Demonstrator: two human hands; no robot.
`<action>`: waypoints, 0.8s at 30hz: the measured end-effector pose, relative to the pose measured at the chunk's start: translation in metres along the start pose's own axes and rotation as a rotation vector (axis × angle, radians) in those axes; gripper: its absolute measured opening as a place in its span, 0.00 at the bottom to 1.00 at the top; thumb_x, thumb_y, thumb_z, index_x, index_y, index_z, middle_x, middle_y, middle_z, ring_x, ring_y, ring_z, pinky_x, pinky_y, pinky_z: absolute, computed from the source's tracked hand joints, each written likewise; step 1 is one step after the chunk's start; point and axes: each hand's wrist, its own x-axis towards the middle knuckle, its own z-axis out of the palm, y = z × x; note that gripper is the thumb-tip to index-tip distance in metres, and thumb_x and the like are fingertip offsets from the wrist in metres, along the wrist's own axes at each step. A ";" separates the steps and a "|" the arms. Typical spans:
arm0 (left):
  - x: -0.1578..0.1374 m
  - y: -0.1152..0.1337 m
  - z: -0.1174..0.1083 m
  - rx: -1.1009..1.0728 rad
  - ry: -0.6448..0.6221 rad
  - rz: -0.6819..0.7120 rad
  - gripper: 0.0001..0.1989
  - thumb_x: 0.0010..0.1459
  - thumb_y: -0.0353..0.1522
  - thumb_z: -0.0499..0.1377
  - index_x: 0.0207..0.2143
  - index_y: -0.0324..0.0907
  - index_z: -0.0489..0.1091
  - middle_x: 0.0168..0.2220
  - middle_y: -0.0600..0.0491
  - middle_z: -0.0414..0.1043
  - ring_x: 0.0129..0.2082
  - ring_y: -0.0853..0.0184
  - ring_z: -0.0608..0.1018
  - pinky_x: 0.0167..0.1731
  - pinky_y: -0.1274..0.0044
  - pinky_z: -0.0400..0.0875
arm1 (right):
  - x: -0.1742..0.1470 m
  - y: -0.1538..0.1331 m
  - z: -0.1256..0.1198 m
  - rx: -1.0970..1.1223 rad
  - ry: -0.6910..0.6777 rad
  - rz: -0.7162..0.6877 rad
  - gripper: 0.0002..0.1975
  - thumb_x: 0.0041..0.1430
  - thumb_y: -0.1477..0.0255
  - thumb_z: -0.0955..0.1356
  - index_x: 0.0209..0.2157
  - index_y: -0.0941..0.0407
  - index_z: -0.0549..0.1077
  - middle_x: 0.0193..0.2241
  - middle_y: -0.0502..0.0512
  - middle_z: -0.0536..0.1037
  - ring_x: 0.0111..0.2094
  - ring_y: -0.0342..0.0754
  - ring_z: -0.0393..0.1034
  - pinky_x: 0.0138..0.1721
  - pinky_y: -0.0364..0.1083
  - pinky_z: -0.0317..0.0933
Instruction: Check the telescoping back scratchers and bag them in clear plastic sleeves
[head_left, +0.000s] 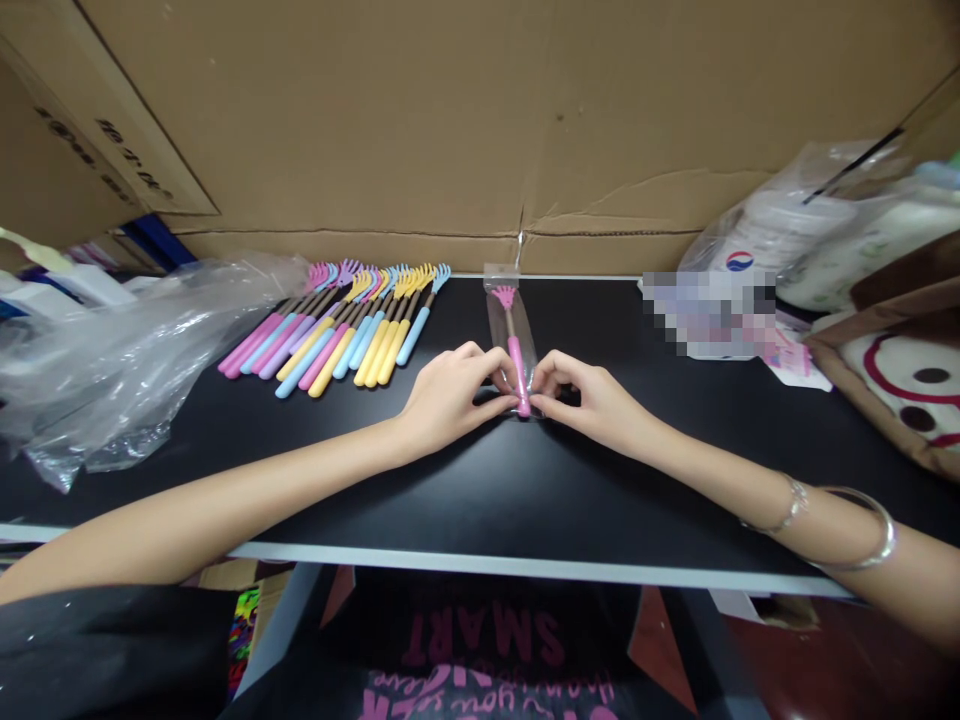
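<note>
A pink back scratcher (515, 350) lies inside a narrow clear plastic bag (495, 318) on the black table, its claw end pointing away from me. My left hand (457, 390) pinches the bag's near end, on the left of the pink handle. From the other side my right hand (577, 390) pinches the bag's near right corner, thumb and forefinger together. Left of my hands lies a spread of several back scratchers (349, 340) with pink, blue, purple and yellow handles, claws toward the back.
Loose clear plastic wrap (112, 360) covers the table's left side. At the right are a bagged white cup (787, 225), a small pink-and-white card (795, 360) and a brown-edged bag (862, 350). A cardboard wall (450, 120) closes off the back. The table's pale front edge (525, 570) runs before me.
</note>
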 end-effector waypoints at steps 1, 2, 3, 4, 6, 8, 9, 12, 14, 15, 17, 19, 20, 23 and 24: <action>0.000 0.000 0.000 0.014 0.008 0.013 0.09 0.59 0.39 0.63 0.39 0.45 0.71 0.32 0.59 0.76 0.38 0.67 0.73 0.33 0.77 0.63 | 0.000 0.001 0.000 -0.011 -0.001 0.001 0.07 0.55 0.66 0.67 0.33 0.54 0.67 0.25 0.47 0.73 0.27 0.44 0.69 0.33 0.44 0.60; 0.000 -0.001 0.000 0.035 0.015 0.039 0.09 0.60 0.39 0.62 0.40 0.45 0.71 0.33 0.59 0.77 0.38 0.68 0.73 0.33 0.77 0.63 | 0.000 0.002 0.000 -0.024 -0.006 0.005 0.07 0.56 0.66 0.67 0.34 0.53 0.67 0.24 0.47 0.73 0.27 0.44 0.69 0.32 0.44 0.60; -0.001 -0.001 0.000 0.064 0.017 0.079 0.08 0.61 0.39 0.61 0.40 0.46 0.72 0.33 0.59 0.77 0.38 0.67 0.73 0.33 0.77 0.63 | 0.001 0.003 -0.001 -0.039 -0.010 0.007 0.06 0.56 0.66 0.67 0.34 0.53 0.67 0.24 0.46 0.73 0.26 0.44 0.69 0.32 0.44 0.59; -0.001 -0.002 -0.001 0.102 0.018 0.128 0.08 0.62 0.39 0.60 0.41 0.46 0.72 0.34 0.58 0.77 0.39 0.67 0.73 0.34 0.76 0.63 | 0.001 0.004 -0.001 -0.055 -0.013 0.009 0.06 0.56 0.67 0.66 0.34 0.53 0.67 0.24 0.46 0.73 0.27 0.44 0.69 0.32 0.44 0.59; -0.003 -0.005 -0.002 0.197 0.034 0.244 0.08 0.64 0.38 0.58 0.42 0.47 0.74 0.35 0.57 0.77 0.40 0.66 0.73 0.35 0.76 0.64 | 0.001 0.004 -0.002 -0.079 -0.015 0.004 0.05 0.57 0.67 0.66 0.34 0.54 0.68 0.24 0.46 0.73 0.27 0.44 0.68 0.32 0.44 0.58; -0.005 -0.007 -0.004 0.273 0.061 0.354 0.10 0.65 0.37 0.56 0.44 0.46 0.74 0.35 0.55 0.78 0.42 0.65 0.73 0.37 0.75 0.66 | 0.001 0.003 -0.002 -0.081 -0.012 -0.009 0.05 0.57 0.67 0.66 0.33 0.54 0.69 0.23 0.46 0.73 0.26 0.43 0.68 0.31 0.43 0.58; -0.006 -0.008 -0.005 0.297 0.076 0.397 0.11 0.66 0.37 0.55 0.46 0.45 0.74 0.36 0.54 0.78 0.43 0.65 0.73 0.38 0.75 0.67 | 0.001 0.003 -0.003 -0.078 -0.010 -0.017 0.05 0.57 0.67 0.66 0.33 0.54 0.69 0.22 0.46 0.72 0.25 0.43 0.67 0.30 0.43 0.58; -0.008 -0.011 -0.005 0.340 0.099 0.475 0.13 0.68 0.36 0.53 0.48 0.43 0.74 0.39 0.53 0.79 0.45 0.63 0.73 0.40 0.74 0.69 | 0.001 0.006 -0.004 -0.110 0.011 -0.045 0.06 0.59 0.67 0.66 0.33 0.55 0.70 0.22 0.46 0.72 0.24 0.42 0.65 0.28 0.42 0.57; -0.009 -0.012 -0.005 0.359 0.102 0.503 0.14 0.68 0.35 0.52 0.48 0.42 0.74 0.42 0.53 0.79 0.46 0.62 0.73 0.42 0.72 0.70 | 0.002 0.010 -0.007 -0.188 0.035 -0.093 0.06 0.59 0.67 0.66 0.34 0.55 0.72 0.22 0.47 0.71 0.24 0.42 0.65 0.28 0.42 0.57; -0.009 -0.013 -0.005 0.366 0.103 0.511 0.14 0.68 0.35 0.52 0.49 0.41 0.74 0.42 0.53 0.79 0.47 0.62 0.73 0.43 0.72 0.70 | 0.002 0.013 -0.009 -0.234 0.043 -0.128 0.06 0.59 0.68 0.66 0.35 0.55 0.73 0.22 0.48 0.70 0.25 0.43 0.65 0.29 0.43 0.58; -0.010 -0.015 -0.004 0.373 0.103 0.512 0.14 0.68 0.34 0.52 0.49 0.41 0.74 0.43 0.53 0.80 0.47 0.61 0.73 0.43 0.71 0.70 | 0.003 0.018 -0.013 -0.317 0.042 -0.205 0.07 0.61 0.69 0.66 0.36 0.55 0.75 0.23 0.49 0.70 0.26 0.44 0.65 0.30 0.43 0.59; -0.010 -0.017 -0.004 0.374 0.099 0.502 0.15 0.68 0.35 0.52 0.50 0.40 0.73 0.44 0.52 0.79 0.47 0.61 0.73 0.42 0.71 0.71 | 0.004 0.021 -0.018 -0.374 0.024 -0.275 0.08 0.63 0.69 0.65 0.38 0.55 0.76 0.25 0.51 0.72 0.29 0.45 0.66 0.33 0.44 0.61; -0.010 -0.017 -0.005 0.376 0.096 0.495 0.15 0.68 0.34 0.51 0.51 0.40 0.73 0.45 0.52 0.79 0.47 0.61 0.74 0.42 0.71 0.71 | 0.004 0.021 -0.020 -0.404 0.015 -0.304 0.09 0.64 0.69 0.64 0.39 0.55 0.76 0.26 0.53 0.73 0.31 0.46 0.67 0.34 0.45 0.62; -0.012 -0.017 -0.006 0.393 0.070 0.473 0.16 0.69 0.34 0.50 0.52 0.40 0.72 0.47 0.51 0.79 0.47 0.62 0.74 0.43 0.71 0.71 | 0.003 0.018 -0.025 -0.541 -0.022 -0.370 0.14 0.67 0.68 0.62 0.43 0.56 0.77 0.32 0.57 0.75 0.36 0.49 0.67 0.37 0.47 0.63; -0.012 -0.017 -0.007 0.401 0.056 0.466 0.16 0.69 0.33 0.50 0.53 0.40 0.72 0.48 0.51 0.78 0.48 0.62 0.74 0.44 0.71 0.70 | 0.002 0.016 -0.026 -0.592 -0.033 -0.384 0.15 0.67 0.67 0.61 0.44 0.56 0.77 0.33 0.58 0.76 0.36 0.49 0.67 0.37 0.47 0.63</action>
